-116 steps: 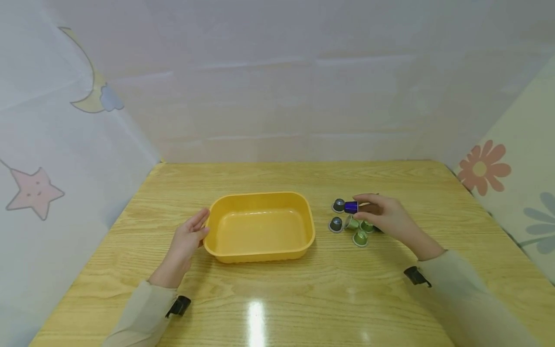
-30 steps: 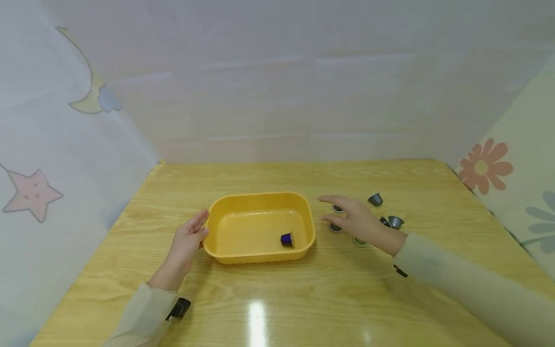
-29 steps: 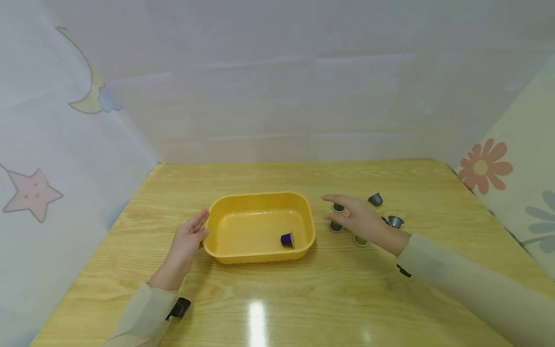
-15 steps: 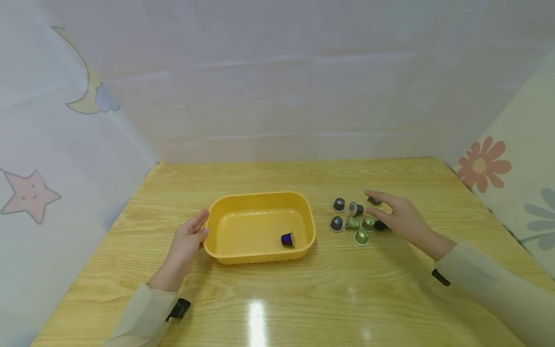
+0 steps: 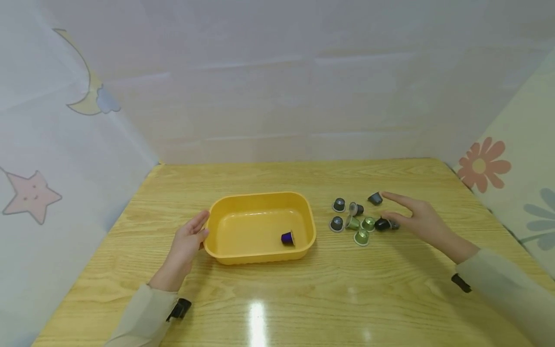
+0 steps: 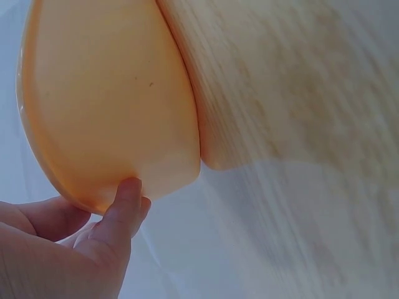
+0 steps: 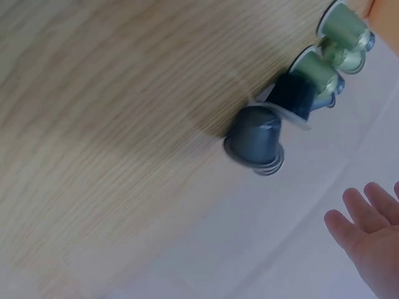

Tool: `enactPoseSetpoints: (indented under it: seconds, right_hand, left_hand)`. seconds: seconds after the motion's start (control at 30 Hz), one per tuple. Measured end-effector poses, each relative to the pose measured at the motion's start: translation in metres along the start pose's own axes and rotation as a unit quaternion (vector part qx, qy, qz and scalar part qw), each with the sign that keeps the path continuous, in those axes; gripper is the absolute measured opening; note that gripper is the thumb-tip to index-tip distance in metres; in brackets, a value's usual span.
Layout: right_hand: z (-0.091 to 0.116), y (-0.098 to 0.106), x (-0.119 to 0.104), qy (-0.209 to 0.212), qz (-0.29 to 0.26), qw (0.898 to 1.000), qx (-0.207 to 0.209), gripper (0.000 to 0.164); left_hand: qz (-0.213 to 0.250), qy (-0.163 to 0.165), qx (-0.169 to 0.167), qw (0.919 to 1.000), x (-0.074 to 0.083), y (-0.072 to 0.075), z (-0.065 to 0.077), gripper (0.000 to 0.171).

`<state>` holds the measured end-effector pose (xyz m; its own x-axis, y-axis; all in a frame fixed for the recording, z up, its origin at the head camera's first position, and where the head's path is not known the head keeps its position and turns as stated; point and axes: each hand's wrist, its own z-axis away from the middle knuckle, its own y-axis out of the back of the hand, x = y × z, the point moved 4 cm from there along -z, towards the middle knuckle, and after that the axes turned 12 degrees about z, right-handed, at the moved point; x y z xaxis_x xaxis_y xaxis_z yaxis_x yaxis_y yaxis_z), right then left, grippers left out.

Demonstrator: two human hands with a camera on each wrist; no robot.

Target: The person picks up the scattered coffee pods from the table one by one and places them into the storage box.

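In the head view, a purple coffee capsule (image 5: 287, 238) lies inside the yellow tray (image 5: 260, 253). My left hand (image 5: 186, 241) touches the tray's left end with fingers and thumb against its outside, as the left wrist view also shows. My right hand (image 5: 420, 221) hovers over the right edge of a capsule group, thumb and index finger spread. Its index fingertip is right at a dark grey capsule (image 5: 375, 198), tipped over at the back. Below the thumb is a black capsule (image 5: 382, 224), with a grey capsule (image 5: 394, 224) partly hidden behind it.
Several capsules stand or lie right of the tray: dark ones (image 5: 336, 223) nearest it, a tipped grey capsule (image 5: 357, 208), and green ones (image 5: 362, 236) toward the front. A cloth wall (image 5: 277, 120) borders the wooden table's (image 5: 303, 299) back edge.
The purple capsule has gone from my right hand into the tray. My right hand has since moved right, away from the tray, toward the grey capsule. The left hand has stayed put.
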<state>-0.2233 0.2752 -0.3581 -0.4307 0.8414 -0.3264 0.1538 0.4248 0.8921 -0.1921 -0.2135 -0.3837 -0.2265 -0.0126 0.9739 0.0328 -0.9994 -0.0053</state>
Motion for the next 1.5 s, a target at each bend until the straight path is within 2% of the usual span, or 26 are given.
enactPoseSetpoints:
  seconds: [0.27, 0.37, 0.53, 0.67, 1.03, 1.3, 1.5]
  right_hand:
    - [0.007, -0.002, 0.015, 0.024, 0.012, 1.0, -0.015, 0.063]
    - [0.008, -0.003, 0.021, 0.007, -0.003, 0.999, -0.031, 0.064]
    - [0.009, -0.007, 0.033, -0.017, 0.001, 0.999, -0.051, 0.065]
    - [0.01, -0.008, 0.04, -0.026, 0.002, 0.998, -0.062, 0.064]
    - [0.01, -0.021, 0.052, -0.048, 0.007, 0.99, -0.134, 0.067]
    - [0.006, -0.03, 0.056, -0.026, 0.014, 0.989, -0.148, 0.064]
    - [0.004, -0.034, 0.057, 0.004, 0.035, 0.99, -0.134, 0.059]
  left_hand:
    - [0.002, -0.002, 0.002, 1.0, 0.0, -0.001, -0.001, 0.054]
    - [0.001, -0.003, 0.003, 1.0, 0.0, 0.0, -0.001, 0.054]
    - [0.002, -0.004, 0.004, 1.0, 0.001, 0.0, -0.001, 0.054]
    - [0.004, -0.006, 0.003, 1.0, 0.001, -0.001, -0.001, 0.054]
    - [0.01, -0.006, 0.003, 0.9999, 0.0, -0.001, -0.001, 0.054]
    - [0.009, -0.005, 0.006, 0.9999, 0.0, -0.001, -0.001, 0.054]
    - [0.006, -0.004, 0.006, 1.0, -0.001, 0.0, 0.0, 0.054]
